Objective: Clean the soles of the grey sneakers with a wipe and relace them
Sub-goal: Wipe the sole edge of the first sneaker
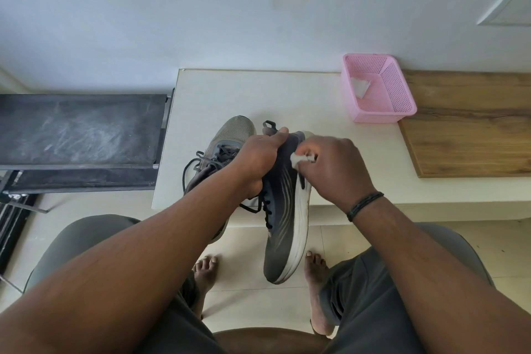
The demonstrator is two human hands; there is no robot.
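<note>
Our left hand (260, 156) grips the sneaker (283, 210) by its soft upper, heel end, toe hanging toward us; our right hand (330, 164), just beside it, pinches the wipe (298, 158) against the sole's edge (light, we judge, but floppy).

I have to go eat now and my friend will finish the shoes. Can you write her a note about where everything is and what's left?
Left hand: grips the held sneaker, lifted over the table edge, white sole turned right.
Right hand: pinches the wipe against that shoe near its far end.
Other sneaker: lies on the table behind the left hand, laces loose.
Pink basket: on the table at the back right, a white piece inside.
Done: wiping of the held shoe has begun; how much is clean cannot be told.
Left: finish this sole, wipe the other sneaker's sole, then relace both.
</note>
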